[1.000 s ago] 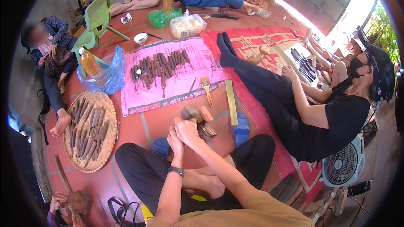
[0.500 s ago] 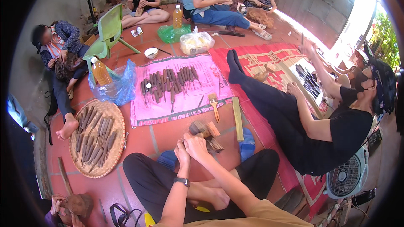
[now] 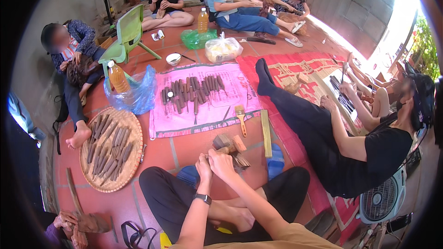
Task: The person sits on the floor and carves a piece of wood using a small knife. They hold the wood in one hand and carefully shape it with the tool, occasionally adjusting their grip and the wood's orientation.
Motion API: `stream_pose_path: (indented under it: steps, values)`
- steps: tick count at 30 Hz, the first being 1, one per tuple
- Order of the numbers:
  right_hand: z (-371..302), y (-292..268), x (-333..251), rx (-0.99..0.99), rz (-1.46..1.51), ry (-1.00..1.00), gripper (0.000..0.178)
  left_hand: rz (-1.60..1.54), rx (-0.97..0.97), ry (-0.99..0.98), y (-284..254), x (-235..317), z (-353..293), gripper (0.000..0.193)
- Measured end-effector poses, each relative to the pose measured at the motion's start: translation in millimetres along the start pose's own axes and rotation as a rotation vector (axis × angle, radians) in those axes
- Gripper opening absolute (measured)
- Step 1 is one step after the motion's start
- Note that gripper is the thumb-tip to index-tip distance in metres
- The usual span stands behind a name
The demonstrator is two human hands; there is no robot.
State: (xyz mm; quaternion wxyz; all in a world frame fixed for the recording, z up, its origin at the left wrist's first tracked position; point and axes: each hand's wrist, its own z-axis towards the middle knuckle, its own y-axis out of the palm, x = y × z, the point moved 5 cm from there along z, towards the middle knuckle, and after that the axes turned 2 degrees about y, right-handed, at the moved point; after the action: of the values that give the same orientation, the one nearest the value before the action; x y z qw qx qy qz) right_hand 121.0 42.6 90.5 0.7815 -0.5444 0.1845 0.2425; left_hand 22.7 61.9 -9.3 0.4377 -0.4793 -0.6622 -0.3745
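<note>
My left hand point(image 3: 203, 167) and my right hand point(image 3: 221, 164) are closed side by side over the floor in front of my crossed legs. The fingers of both are curled in, and what they grip is hidden behind them. Just beyond them lies a dark brown carved piece of wood point(image 3: 223, 141), touching or very near my right fingers. Against it sit an orange-brown wood block point(image 3: 239, 144) and a rough split wood piece point(image 3: 240, 161).
A flat brush point(image 3: 240, 120) and a wooden strip point(image 3: 266, 133) lie beyond. Many wooden-handled carving tools point(image 3: 191, 93) cover a pink cloth point(image 3: 177, 131); more fill a round woven tray point(image 3: 134, 175) at left. A co-worker's legs point(image 3: 300, 120) stretch across the red mat at right.
The whole view has shifted slightly. My hands stay closed together by the wood. The co-worker at right has lowered a raised hand toward the dark tools.
</note>
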Motion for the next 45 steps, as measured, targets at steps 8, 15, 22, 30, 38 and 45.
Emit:
stream_pose_path:
  steps: [8, 15, 22, 30, 38, 45]
  values:
    - [9.2, -1.4, -5.3, 0.028, -0.034, -0.018, 0.009, -0.004, 0.069, 0.121, -1.3, -10.6, -0.9, 0.044]
    - [-10.4, -7.8, -8.0, 0.021, 0.003, -0.016, 0.009, -0.075, -0.003, -0.002, -3.7, -2.0, 9.9, 0.049]
    - [-6.7, -7.7, -11.8, 0.04, 0.036, -0.039, 0.009, -0.15, -0.007, -0.017, -3.1, 5.8, 1.0, 0.042]
    - [2.5, 0.4, -6.6, 0.06, 0.039, 0.006, 0.008, -0.215, -0.035, -0.005, -2.2, -3.8, 7.3, 0.048]
    - [12.0, 3.5, -6.1, 0.035, 0.009, 0.015, 0.009, -0.267, -0.052, -0.047, 3.1, 1.9, -2.9, 0.04]
    - [-9.8, 1.2, -3.2, 0.037, 0.037, 0.003, 0.008, -0.138, -0.028, -0.049, -5.0, -0.8, 8.7, 0.045]
